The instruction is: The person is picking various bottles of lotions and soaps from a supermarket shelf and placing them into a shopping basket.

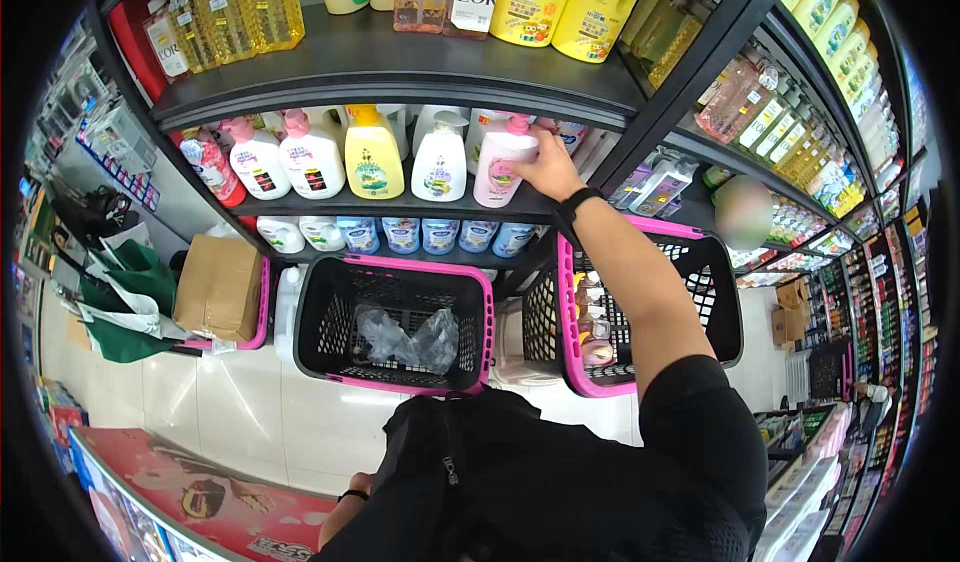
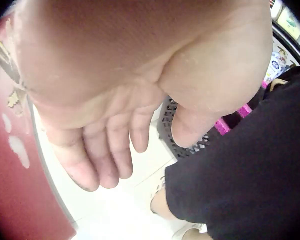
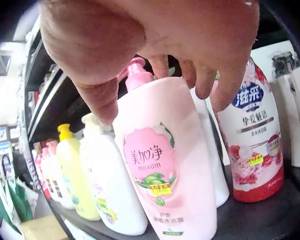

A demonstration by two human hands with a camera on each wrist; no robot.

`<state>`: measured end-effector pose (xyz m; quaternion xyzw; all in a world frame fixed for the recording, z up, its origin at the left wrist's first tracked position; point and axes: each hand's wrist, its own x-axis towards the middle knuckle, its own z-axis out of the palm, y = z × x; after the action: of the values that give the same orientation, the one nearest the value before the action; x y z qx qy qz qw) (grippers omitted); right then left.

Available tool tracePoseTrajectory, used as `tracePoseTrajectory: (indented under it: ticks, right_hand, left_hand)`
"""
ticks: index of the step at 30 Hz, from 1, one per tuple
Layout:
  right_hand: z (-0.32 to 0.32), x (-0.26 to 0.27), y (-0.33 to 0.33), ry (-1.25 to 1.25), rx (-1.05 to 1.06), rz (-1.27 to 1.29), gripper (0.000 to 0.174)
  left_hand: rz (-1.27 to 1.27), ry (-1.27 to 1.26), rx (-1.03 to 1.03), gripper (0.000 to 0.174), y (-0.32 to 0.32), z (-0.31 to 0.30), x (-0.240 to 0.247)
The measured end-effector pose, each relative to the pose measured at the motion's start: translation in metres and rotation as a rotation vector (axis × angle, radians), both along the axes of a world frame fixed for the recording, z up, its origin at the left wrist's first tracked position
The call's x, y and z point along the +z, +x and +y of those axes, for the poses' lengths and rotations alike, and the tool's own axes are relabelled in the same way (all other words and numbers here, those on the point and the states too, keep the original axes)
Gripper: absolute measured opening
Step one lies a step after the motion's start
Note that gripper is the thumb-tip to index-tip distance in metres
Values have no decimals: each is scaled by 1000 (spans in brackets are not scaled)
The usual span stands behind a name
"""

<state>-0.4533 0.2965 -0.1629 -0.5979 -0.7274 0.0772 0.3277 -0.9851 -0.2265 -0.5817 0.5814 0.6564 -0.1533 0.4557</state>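
1. Shop shelves [image 1: 400,67] stacked with bottles rise at the far side of a pale tiled floor [image 1: 235,402], and two pink-rimmed baskets sit below; the left basket [image 1: 489,327] holds crumpled plastic bags [image 1: 395,340], the right basket [image 1: 573,342] a few packs.
2. Head view alone gives the whole row: the pink bottle [image 1: 497,170] stands near its right end, just right of a white bottle [image 1: 440,167], with a yellow bottle [image 1: 373,157] farther left.
3. Right wrist view adds the pink bottle's label, its yellow price sticker [image 3: 159,189] and a red-and-white bottle [image 3: 255,150] to its right.
4. Right hand [image 1: 552,169]: thumb on one side of the pink bottle's top, fingers on the other, gripping it.
5. Left hand [image 2: 125,100]: seen properly only from its own wrist, palm showing, fingers loosely extended, holding nothing; it hangs beside a red panel [image 2: 20,165], well apart from the pink bottle, nearer the person's dark clothing [image 2: 240,165].
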Motion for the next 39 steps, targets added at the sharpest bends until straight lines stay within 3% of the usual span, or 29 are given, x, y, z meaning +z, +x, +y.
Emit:
tracePoseTrajectory:
  ticks: [2,3,6,8,12,15,17,19,21,23,27,31,35,37,39]
  right_hand:
    - [16,1,-10,-16,-34,6,86]
    - [22,3,-12,-45,-38,-23,88]
    - [35,12,-9,-116,-42,-144,89]
    - [38,22,-7,-275,-4,-134,91]
    - [33,8,-1,-324,56,-44,77]
    - [1,10,-14,-216,59,61,72]
    - [-30,17,-32,-124,87,124,70]
    - [-66,33,-49,-99,56,52,71]
    - [-96,41,-58,-86,149,74,72]
    - [-143,69,-78,-74,163,189,75]
    - [-222,90,-92,-143,209,267,77]
    - [-274,96,-86,-229,265,230,77]
    - [-297,101,-39,-400,328,317,83]
    - [-302,108,-5,-124,461,333,81]
    - [-303,122,32,64,472,152,71]
  left_hand:
    - [-26,148,-284,50,-11,25,-26]
    - [-55,64,-102,48,-5,63,47]
    - [-330,180,496,42,-23,91,24]
    - [-270,150,815,37,-26,111,30]
    - [-211,226,657,36,-64,139,16]
    - [-375,140,861,37,-54,195,102]
    - [-441,437,681,31,-54,235,106]
    - [-545,656,505,34,-15,279,173]
    - [-725,538,423,44,27,318,229]
    - [-912,590,282,62,85,334,295]
    - [-973,809,-260,91,174,335,388]
    - [-1240,298,-148,95,219,306,419]
    - [-1363,176,-93,97,258,279,410]
    - [-1417,187,-58,98,287,270,425]
    - [-1377,291,-105,98,315,269,429]
